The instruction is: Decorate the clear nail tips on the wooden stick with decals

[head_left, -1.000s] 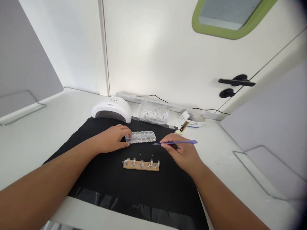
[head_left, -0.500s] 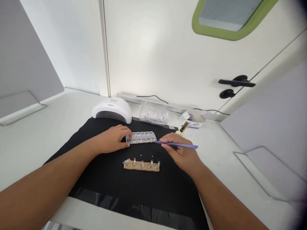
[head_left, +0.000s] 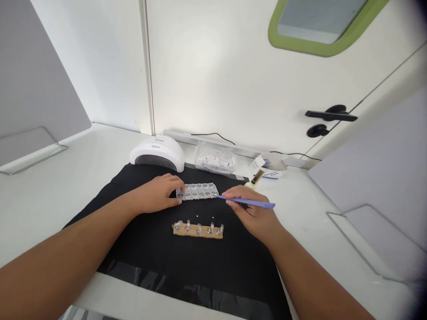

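Observation:
My left hand [head_left: 162, 193] pinches the left end of a clear case with small compartments [head_left: 199, 191], which lies on a black mat [head_left: 160, 258]. Small bits sit inside the compartments, too small to name. Between the fingers of my right hand [head_left: 251, 211] are purple tweezers [head_left: 255, 203], their tip at the right end of the case. Nearer to me, a wooden strip [head_left: 197, 230] carries several clear nail tips on stands. Two tiny white specks lie on the mat between the case and the strip.
A white nail lamp [head_left: 157, 151] stands at the back left. Behind the mat are a clear tub of packets [head_left: 215, 161] and an opened white box [head_left: 271, 168]. A bottle with a gold cap [head_left: 258, 177] is by my right hand. Wire stands flank the table.
The view has shifted slightly. The two tweezer arms, slightly apart earlier, now look closed together at the right end of the case. My left hand keeps its place.

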`<action>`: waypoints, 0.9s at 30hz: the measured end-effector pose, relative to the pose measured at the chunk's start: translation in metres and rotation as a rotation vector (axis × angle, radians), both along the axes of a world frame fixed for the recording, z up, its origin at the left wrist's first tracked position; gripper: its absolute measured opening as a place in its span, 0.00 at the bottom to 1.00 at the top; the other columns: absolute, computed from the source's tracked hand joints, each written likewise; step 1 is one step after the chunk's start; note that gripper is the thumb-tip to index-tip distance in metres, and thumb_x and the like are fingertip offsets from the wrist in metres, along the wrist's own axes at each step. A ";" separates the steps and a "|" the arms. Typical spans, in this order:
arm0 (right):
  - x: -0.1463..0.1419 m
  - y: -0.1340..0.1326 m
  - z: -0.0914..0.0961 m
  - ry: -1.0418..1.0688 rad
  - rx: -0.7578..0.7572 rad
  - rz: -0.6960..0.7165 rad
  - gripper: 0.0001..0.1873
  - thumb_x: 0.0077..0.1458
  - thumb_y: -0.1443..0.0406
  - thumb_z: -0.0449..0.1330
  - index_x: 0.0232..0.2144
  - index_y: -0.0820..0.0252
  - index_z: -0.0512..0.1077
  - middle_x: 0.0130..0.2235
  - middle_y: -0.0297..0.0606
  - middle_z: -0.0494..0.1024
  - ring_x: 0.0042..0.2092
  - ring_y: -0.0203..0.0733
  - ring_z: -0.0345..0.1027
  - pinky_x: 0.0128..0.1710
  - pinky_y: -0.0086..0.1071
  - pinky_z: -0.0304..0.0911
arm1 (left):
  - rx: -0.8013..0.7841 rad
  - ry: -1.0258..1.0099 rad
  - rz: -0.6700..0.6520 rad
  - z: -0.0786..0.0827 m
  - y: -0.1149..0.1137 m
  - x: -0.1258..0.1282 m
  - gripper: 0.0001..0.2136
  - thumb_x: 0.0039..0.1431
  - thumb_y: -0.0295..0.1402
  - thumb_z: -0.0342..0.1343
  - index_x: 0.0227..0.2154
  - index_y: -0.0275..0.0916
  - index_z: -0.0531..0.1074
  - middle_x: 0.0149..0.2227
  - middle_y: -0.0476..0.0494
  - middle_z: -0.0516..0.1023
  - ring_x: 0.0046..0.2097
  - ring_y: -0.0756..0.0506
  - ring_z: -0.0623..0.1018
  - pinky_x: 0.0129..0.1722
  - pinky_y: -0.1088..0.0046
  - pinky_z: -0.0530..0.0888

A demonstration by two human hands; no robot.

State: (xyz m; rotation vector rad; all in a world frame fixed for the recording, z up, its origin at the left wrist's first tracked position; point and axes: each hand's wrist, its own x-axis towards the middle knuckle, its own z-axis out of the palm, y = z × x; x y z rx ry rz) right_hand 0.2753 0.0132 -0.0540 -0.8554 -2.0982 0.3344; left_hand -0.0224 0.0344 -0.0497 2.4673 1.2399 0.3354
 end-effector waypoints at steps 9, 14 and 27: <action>0.000 0.000 0.000 0.023 0.002 0.018 0.07 0.60 0.69 0.59 0.39 0.53 0.75 0.40 0.39 0.82 0.42 0.44 0.78 0.42 0.40 0.76 | 0.002 0.012 0.005 0.005 -0.003 0.003 0.08 0.59 0.32 0.58 0.42 0.42 0.71 0.47 0.44 0.76 0.52 0.39 0.71 0.51 0.61 0.68; -0.002 0.000 -0.001 0.033 0.003 0.031 0.08 0.60 0.69 0.59 0.39 0.53 0.76 0.40 0.39 0.82 0.42 0.45 0.79 0.42 0.40 0.77 | 0.006 0.011 0.001 0.006 -0.004 0.003 0.08 0.59 0.32 0.58 0.41 0.42 0.72 0.48 0.44 0.76 0.52 0.39 0.71 0.52 0.61 0.68; -0.002 -0.001 0.001 0.021 -0.048 0.000 0.08 0.60 0.68 0.59 0.39 0.52 0.77 0.40 0.38 0.84 0.41 0.45 0.80 0.40 0.39 0.78 | -0.007 0.015 0.017 0.005 -0.005 0.002 0.08 0.59 0.32 0.58 0.42 0.43 0.71 0.50 0.44 0.75 0.53 0.39 0.71 0.53 0.59 0.68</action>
